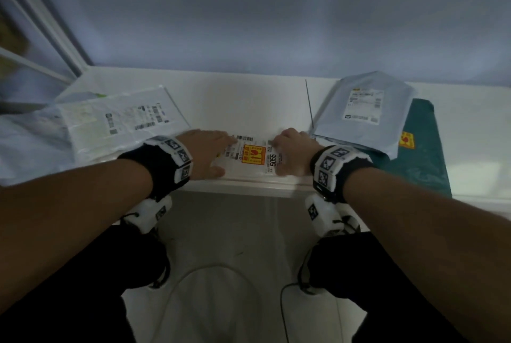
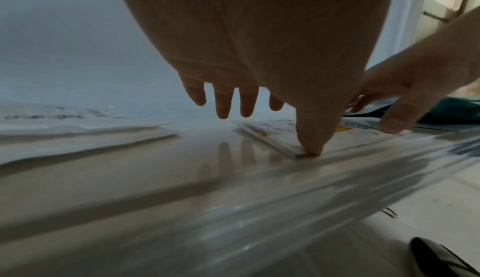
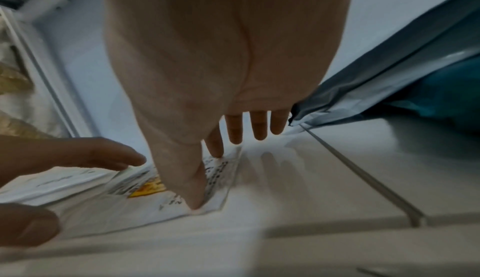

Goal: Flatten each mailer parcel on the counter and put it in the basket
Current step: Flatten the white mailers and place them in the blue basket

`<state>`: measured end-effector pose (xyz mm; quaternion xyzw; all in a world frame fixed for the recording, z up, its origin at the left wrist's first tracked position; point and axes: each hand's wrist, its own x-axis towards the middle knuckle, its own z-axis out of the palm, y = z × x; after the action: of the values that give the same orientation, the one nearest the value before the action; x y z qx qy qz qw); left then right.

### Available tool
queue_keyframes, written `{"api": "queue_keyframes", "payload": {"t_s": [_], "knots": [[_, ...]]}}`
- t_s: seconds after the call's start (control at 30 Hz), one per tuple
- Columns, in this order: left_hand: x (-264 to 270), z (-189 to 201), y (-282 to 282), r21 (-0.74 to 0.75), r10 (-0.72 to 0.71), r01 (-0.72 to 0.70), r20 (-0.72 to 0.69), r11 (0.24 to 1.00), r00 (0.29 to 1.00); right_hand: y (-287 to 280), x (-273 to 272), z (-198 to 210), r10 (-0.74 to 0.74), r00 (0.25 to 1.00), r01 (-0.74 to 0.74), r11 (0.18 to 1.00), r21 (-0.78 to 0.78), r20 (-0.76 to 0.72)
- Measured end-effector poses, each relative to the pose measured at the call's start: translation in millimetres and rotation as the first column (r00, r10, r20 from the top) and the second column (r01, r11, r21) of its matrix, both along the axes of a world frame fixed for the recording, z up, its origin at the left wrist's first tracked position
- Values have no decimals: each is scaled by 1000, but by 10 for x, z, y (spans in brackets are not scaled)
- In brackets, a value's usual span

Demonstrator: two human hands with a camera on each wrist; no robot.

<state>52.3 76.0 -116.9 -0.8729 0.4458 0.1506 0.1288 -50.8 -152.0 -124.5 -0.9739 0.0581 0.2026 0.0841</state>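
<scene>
A small white mailer (image 1: 253, 158) with an orange sticker lies flat near the front edge of the white counter (image 1: 249, 99). My left hand (image 1: 213, 154) presses its left end with straight fingers. My right hand (image 1: 290, 151) presses its right end the same way. In the left wrist view the left thumb (image 2: 310, 148) bears down on the near corner of the mailer (image 2: 272, 135). In the right wrist view the right thumb (image 3: 193, 199) and forefinger push on the mailer (image 3: 103, 209). No basket is in view.
A larger white mailer (image 1: 119, 121) lies at the left. A grey mailer (image 1: 359, 121) rests on a green one (image 1: 423, 160) at the right. A thin dark seam (image 1: 309, 104) crosses the counter. A window frame (image 1: 41, 38) stands at the far left.
</scene>
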Motion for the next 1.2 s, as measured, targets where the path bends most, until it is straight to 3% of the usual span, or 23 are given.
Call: {"api": "queue_keyframes", "payload": {"t_s": [0.13, 0.3, 0.47, 0.57, 0.63, 0.7, 0.77, 0.8, 0.93, 1.13, 1.2], "knots": [[-109, -99, -11, 11, -47, 48, -46, 999, 998, 88, -35, 37, 36, 999, -36, 997, 64, 9], [-200, -30, -99, -34, -63, 65, 48, 997, 997, 171, -75, 57, 45, 998, -48, 994, 94, 34], [-280, 119, -96, -102, 0, 3, 22, 995, 1000, 135, -144, 158, 62, 997, -59, 997, 53, -53], [-250, 196, -115, -215, 97, -95, -2, 972, 995, 94, -119, 243, 55, 998, -58, 993, 107, 28], [-173, 354, -136, -393, 202, -218, -83, 893, 976, -8, -45, 452, 4, 985, -34, 985, 172, 174], [-96, 551, -146, -556, 284, -346, -198, 756, 938, -102, 7, 721, -111, 951, 25, 958, 286, 288], [-21, 681, -133, -618, 300, -479, -377, 623, 876, -161, 26, 901, -237, 916, 81, 899, 430, 325], [6, 716, -116, -617, 280, -516, -443, 594, 852, -176, 35, 934, -281, 905, 103, 874, 475, 319], [99, 582, -85, -570, 284, -500, -429, 652, 858, -176, 72, 739, -425, 894, 269, 760, 591, 139], [94, 54, -168, -426, 448, -632, -459, 647, 767, -42, 82, 267, -484, 872, 445, 725, 525, -71], [147, -106, -204, -330, 473, -578, -349, 746, 809, -42, 90, 144, -519, 850, 487, 701, 521, -95]]}}
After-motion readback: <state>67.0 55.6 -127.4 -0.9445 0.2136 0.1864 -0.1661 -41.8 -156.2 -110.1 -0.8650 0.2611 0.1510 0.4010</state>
